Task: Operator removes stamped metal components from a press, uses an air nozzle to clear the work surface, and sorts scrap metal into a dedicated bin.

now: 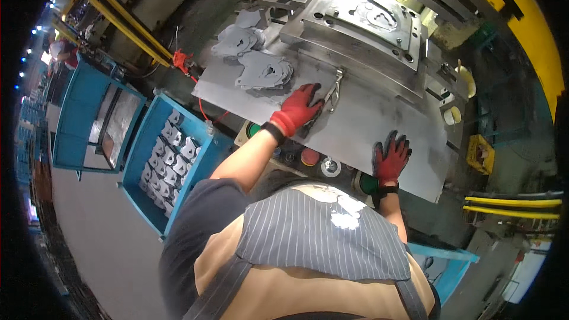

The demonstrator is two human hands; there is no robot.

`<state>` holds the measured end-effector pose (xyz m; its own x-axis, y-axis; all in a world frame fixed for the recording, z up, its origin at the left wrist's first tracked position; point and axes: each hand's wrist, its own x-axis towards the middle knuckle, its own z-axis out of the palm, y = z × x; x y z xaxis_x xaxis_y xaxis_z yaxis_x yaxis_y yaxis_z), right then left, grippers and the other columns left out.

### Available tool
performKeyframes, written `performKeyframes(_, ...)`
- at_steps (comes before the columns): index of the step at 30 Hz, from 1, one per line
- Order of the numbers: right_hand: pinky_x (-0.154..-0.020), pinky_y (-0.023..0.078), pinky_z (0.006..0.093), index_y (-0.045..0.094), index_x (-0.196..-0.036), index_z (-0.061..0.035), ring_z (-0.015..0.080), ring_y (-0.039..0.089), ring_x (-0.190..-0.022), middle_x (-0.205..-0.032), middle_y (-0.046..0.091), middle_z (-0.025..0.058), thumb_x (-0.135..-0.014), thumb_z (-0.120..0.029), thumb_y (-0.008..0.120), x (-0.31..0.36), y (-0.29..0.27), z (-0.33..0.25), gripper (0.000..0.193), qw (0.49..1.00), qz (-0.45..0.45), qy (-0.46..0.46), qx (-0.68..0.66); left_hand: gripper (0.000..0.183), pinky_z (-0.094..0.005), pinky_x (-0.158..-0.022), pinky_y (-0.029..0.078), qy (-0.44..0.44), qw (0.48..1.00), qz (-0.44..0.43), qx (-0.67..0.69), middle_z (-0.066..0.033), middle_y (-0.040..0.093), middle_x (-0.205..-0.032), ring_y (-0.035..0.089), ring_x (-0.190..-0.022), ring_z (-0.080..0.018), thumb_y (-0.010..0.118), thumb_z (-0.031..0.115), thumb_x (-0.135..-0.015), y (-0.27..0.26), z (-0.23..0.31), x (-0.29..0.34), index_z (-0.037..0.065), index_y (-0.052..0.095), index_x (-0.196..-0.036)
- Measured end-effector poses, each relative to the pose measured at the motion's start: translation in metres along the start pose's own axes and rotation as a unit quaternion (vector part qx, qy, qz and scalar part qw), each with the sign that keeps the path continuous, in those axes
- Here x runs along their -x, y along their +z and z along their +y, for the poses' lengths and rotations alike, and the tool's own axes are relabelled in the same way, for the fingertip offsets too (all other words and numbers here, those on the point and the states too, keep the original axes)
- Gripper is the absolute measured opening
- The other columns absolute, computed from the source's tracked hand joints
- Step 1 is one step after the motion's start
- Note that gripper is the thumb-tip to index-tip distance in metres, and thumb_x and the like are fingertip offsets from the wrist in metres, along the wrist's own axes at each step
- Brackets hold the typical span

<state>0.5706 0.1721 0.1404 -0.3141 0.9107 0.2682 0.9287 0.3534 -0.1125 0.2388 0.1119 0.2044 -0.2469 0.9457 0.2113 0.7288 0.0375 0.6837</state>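
Observation:
My left hand (295, 111), in a red glove with dark fingertips, rests over the front part of a grey metal table plate (367, 133). Its fingers are apart, beside a slim metal tool (335, 90) like tongs or pliers; whether they touch it I cannot tell. My right hand (392, 159), gloved the same way, lies flat near the plate's front right edge with fingers spread and nothing in it. Stacks of flat grey cut metal plates (265, 71) lie on the table's left side. Behind the plate stands a heavy steel press die (361, 24).
A blue bin (163, 163) of several cut metal pieces stands to my left, beside a blue cart (98, 118). Round control buttons (310, 156) sit under the table's front edge. A yellow machine frame (521, 18) rises at right, and another blue container (456, 266) stands lower right.

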Motion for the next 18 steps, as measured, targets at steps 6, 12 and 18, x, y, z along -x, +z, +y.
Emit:
performKeyframes(6,-0.103,0.025,0.0431,0.04,-0.131,-0.0102,0.0342,0.034,-0.124,-0.133,0.039,0.0192,-0.08,-0.032,0.061,-0.011,-0.011,-0.003,0.059,0.978,0.024,0.029,-0.205,0.055,-0.0379,-0.095,0.037,-0.058,0.94,0.318,-0.106,-0.015,0.048,-0.124,0.045,-0.116,-0.0299,0.063,0.026,-0.08,-0.066,-0.091,0.05,0.007,0.043,-0.128)
performKeyframes(12,-0.097,0.034,0.0319,0.048,-0.123,-0.0024,0.02,0.049,-0.11,-0.117,0.055,0.0115,-0.081,-0.02,0.064,-0.062,-0.057,-0.16,0.049,0.842,-0.143,-0.128,-0.505,0.041,-0.0326,-0.09,0.041,-0.231,0.962,0.134,0.061,-0.0148,0.059,-0.11,0.055,-0.102,-0.0273,0.054,0.03,-0.087,-0.133,-0.244,0.024,0.002,0.052,-0.116)
performKeyframes(18,-0.087,0.041,0.0298,0.047,-0.122,-0.0056,0.0175,0.052,-0.103,-0.113,0.056,0.0071,-0.082,-0.023,0.063,-0.163,0.06,-0.272,0.046,0.638,-0.34,0.027,-0.691,0.048,-0.0368,-0.084,0.044,-0.209,0.975,-0.007,0.077,-0.0172,0.061,-0.107,0.056,-0.1,-0.0341,0.053,0.045,-0.084,-0.115,-0.195,-0.05,0.003,0.056,-0.108)
